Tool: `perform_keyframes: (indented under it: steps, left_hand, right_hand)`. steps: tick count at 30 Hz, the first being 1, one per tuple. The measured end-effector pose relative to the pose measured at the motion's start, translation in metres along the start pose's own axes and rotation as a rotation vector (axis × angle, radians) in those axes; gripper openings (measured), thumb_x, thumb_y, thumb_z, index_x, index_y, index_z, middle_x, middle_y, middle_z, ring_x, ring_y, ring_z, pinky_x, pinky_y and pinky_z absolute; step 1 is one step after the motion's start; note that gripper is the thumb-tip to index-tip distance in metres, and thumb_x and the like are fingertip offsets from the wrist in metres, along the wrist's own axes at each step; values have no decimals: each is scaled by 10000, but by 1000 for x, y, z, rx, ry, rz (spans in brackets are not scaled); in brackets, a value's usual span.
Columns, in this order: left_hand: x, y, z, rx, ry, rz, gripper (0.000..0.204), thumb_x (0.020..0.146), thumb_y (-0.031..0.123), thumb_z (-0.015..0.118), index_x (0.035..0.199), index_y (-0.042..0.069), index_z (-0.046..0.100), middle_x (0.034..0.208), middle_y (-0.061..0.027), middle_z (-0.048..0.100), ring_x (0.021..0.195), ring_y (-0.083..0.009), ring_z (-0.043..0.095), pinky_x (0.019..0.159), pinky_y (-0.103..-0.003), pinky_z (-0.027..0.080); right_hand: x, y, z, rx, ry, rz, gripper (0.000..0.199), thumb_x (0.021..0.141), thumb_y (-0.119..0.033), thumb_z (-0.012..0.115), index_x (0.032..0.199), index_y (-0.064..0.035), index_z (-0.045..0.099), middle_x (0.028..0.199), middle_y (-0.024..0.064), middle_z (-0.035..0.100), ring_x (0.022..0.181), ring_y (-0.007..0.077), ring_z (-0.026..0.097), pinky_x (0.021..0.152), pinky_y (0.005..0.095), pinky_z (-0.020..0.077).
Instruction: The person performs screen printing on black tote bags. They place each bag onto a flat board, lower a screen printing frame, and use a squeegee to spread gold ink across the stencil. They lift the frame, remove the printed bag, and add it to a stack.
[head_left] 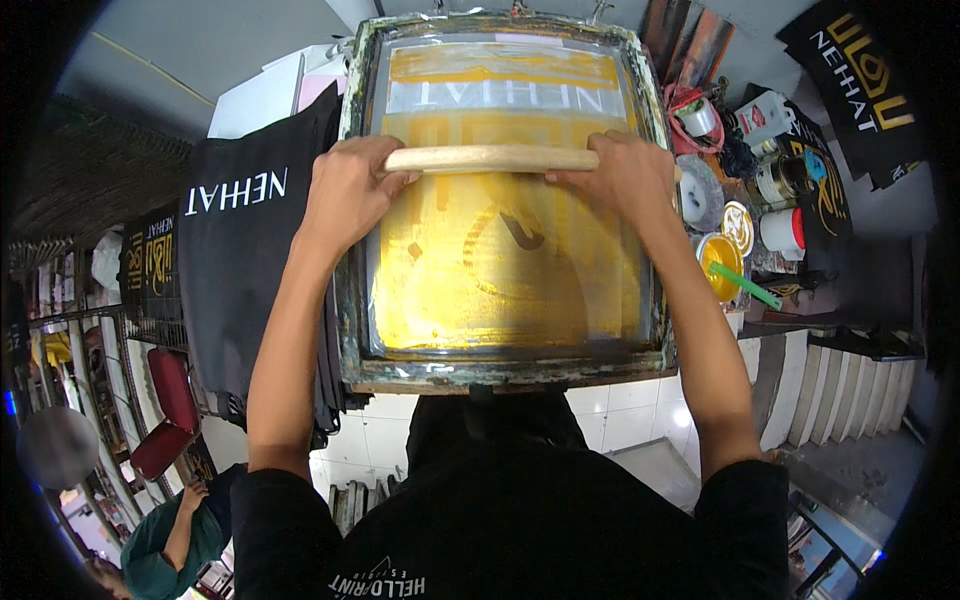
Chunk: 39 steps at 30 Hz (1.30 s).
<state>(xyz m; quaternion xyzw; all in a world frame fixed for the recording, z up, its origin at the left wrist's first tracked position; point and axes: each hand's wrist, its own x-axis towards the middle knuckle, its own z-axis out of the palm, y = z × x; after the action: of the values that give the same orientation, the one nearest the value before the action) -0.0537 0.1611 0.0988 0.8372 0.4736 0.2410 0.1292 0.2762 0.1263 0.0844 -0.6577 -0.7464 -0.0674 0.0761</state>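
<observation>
A wooden-handled squeegee spans the upper part of a screen-printing frame. My left hand is closed round its left end, and my right hand grips the right end. Both thumbs lie along the near side of the handle. Below the squeegee, golden-yellow ink coats the mesh, with a few darker curved marks in it. Pale lettering shows through the mesh beyond the handle. The squeegee's blade is hidden under the wood.
Black printed fabric hangs left of the frame. At the right stand a tub of yellow ink with a green stick, a white jar and several other containers. A person in green is at lower left, near a red chair.
</observation>
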Motion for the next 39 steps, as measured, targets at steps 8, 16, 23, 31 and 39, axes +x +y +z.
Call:
perform_keyframes:
  steps: [8, 16, 23, 31, 39]
  left_hand:
    - [-102, 45, -13, 41, -84, -28, 235, 824, 170, 797, 1012, 41, 742, 977, -160, 739, 909, -377, 684, 817, -448, 535]
    - [-176, 83, -24, 7, -83, 27, 392, 685, 0, 777, 1069, 16, 701, 950, -139, 702, 859, -339, 647, 828, -424, 508]
    - [-212, 55, -8, -63, -33, -29, 779, 675, 212, 900, 1354, 20, 568, 1319, -189, 626, 1184, -377, 602, 1050, -485, 436]
    - [-236, 27, 0, 124, 365, 102, 1445, 545, 572, 965, 1616, 2, 180, 1657, -256, 278, 1539, -400, 279, 1265, -606, 120]
    - [-137, 69, -100, -218, 828, 25, 1342, 709, 621, 879, 1647, 73, 90, 1666, -242, 253, 1531, -375, 294, 1266, -507, 219]
  right_hand:
    - [-109, -30, -22, 104, -41, 9, 539, 659, -569, 847, 817, -73, 706, 805, 96, 673, 805, 313, 701, 680, 448, 562]
    - [-194, -53, -35, 185, -42, -41, 356, 599, -284, 849, 801, -84, 635, 806, 75, 624, 781, 299, 666, 671, 435, 545]
    - [-214, -57, -19, 137, 102, -34, 349, 554, -167, 803, 858, -109, 642, 900, 58, 641, 830, 300, 654, 696, 434, 524]
    - [-203, -54, -58, 247, 318, -100, 290, 570, -125, 769, 848, -119, 689, 884, 41, 665, 829, 259, 672, 720, 410, 531]
    - [-107, -28, -212, 31, 674, -73, 253, 668, -108, 797, 917, -90, 758, 829, 96, 713, 761, 309, 702, 712, 412, 554]
